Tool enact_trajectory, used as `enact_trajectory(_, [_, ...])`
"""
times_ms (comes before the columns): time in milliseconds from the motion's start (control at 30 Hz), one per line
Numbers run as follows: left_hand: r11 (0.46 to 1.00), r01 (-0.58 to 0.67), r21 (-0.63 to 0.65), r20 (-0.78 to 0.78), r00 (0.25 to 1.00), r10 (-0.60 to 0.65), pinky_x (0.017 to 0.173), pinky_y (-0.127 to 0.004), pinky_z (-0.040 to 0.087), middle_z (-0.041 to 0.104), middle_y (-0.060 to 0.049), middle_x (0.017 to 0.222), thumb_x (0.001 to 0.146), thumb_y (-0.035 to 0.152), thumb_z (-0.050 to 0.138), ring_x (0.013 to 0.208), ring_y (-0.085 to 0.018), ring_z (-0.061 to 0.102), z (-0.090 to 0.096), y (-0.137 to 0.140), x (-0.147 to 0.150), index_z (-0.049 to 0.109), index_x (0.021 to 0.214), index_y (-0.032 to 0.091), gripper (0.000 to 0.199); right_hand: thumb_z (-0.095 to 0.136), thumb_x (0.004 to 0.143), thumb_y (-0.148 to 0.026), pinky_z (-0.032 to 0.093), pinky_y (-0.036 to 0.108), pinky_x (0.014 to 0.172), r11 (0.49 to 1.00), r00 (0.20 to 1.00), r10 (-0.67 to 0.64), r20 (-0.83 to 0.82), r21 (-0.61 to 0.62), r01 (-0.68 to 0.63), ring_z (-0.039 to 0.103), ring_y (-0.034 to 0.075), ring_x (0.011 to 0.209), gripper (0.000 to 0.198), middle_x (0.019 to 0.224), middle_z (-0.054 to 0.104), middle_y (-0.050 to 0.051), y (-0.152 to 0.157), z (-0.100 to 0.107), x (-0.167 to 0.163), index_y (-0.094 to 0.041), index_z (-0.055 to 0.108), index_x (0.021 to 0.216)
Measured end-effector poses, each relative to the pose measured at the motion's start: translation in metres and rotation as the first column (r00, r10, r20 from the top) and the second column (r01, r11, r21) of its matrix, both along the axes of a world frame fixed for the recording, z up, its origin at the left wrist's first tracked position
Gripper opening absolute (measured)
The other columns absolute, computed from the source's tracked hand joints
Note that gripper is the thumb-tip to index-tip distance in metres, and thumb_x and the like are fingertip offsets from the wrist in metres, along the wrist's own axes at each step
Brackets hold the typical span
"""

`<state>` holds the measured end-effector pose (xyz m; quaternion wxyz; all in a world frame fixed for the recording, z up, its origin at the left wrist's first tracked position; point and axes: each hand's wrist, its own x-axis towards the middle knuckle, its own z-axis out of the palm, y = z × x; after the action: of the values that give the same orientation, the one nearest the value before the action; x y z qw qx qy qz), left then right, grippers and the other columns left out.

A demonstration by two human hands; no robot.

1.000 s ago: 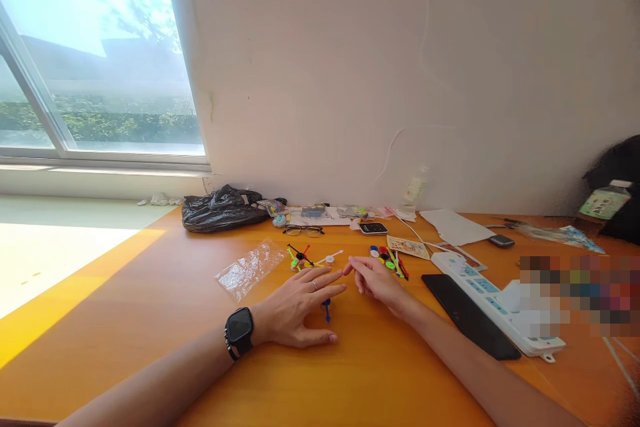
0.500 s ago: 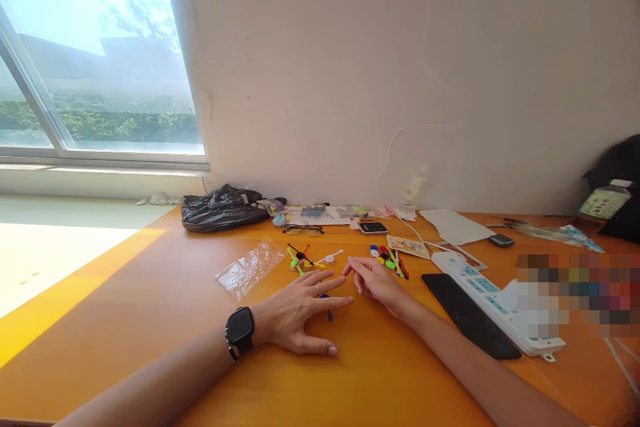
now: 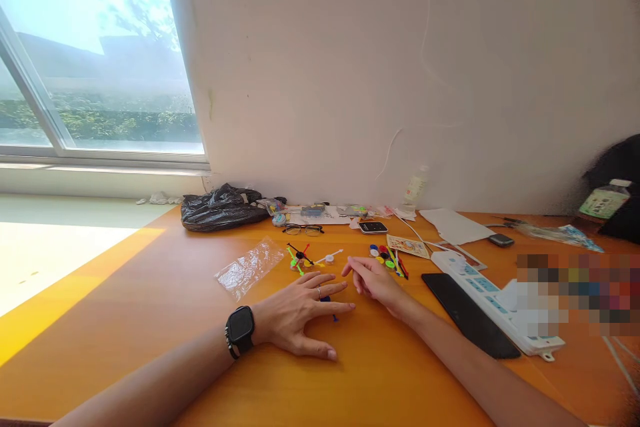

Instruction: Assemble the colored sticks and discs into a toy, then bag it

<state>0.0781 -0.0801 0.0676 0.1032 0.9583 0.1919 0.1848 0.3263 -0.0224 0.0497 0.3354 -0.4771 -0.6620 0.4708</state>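
My left hand (image 3: 300, 310) is spread palm down over the orange table, fingers apart. A blue plastic spinner piece (image 3: 335, 318) lies beneath its fingers, with only a bit of round base and an arrow tip showing. To the right, my right hand (image 3: 373, 280) hovers with its fingers loosely bent and apart, the index tip just off the left fingertips. Nothing shows in its grasp. Beyond my left fingers are assembled arrow spinners (image 3: 300, 255) in several colours and a white spinner (image 3: 329, 258). Loose coloured discs and arrows (image 3: 390, 261) lie behind my right hand.
A clear plastic wrapper (image 3: 250, 268) lies to the left. Along the wall are a black plastic bag (image 3: 223, 207), glasses (image 3: 303, 230), a small black-and-white device (image 3: 373, 228) and a bottle (image 3: 415, 190). On the right lie a dark phone-like slab (image 3: 467, 317) and a white power strip (image 3: 500, 303).
The blue piece has turned or shifted slightly under my left hand, its arrow tip now farther right. My left fingers moved a little; my right index finger drew slightly away from them.
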Motion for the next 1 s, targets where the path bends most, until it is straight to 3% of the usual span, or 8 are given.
enact_trajectory(567, [0.999, 0.039, -0.003, -0.057, 0.998, -0.039, 0.125, -0.058, 0.030, 0.043, -0.007, 0.165, 0.093, 0.071, 0.059, 0.151, -0.041, 0.039, 0.000, 0.002, -0.001, 0.044, 0.159, 0.036, 0.076, 0.046, 0.101, -0.060, 0.026, 0.026, 0.050, 0.999, 0.999, 0.035, 0.011, 0.026, -0.035, 0.036, 0.011, 0.045, 0.051, 0.052, 0.053, -0.004, 0.003, -0.009, 0.001, -0.017, 0.070, 0.088])
enact_trajectory(833, [0.991, -0.044, 0.126, -0.047, 0.998, 0.051, 0.129, -0.060, 0.025, 0.040, -0.003, 0.168, 0.107, 0.053, 0.044, 0.159, -0.038, 0.025, -0.005, 0.005, -0.003, 0.048, 0.156, 0.038, 0.052, 0.045, 0.102, -0.056, 0.036, 0.028, 0.060, 0.978, 0.996, 0.072, 0.053, 0.191, -0.081, 0.048, 0.015, 0.055, 0.048, 0.055, 0.053, -0.003, 0.005, -0.014, -0.002, -0.017, 0.068, 0.087])
enact_trajectory(1000, [0.973, -0.129, 0.192, -0.023, 0.990, 0.136, 0.128, -0.062, 0.026, 0.036, 0.002, 0.170, 0.109, 0.041, 0.040, 0.162, -0.035, 0.019, -0.010, 0.013, -0.008, 0.046, 0.157, 0.043, 0.048, 0.047, 0.104, -0.054, 0.039, 0.029, 0.062, 0.964, 0.996, 0.069, 0.062, 0.253, -0.082, 0.052, 0.017, 0.063, 0.040, 0.066, 0.055, -0.003, 0.005, -0.018, -0.001, -0.019, 0.066, 0.105])
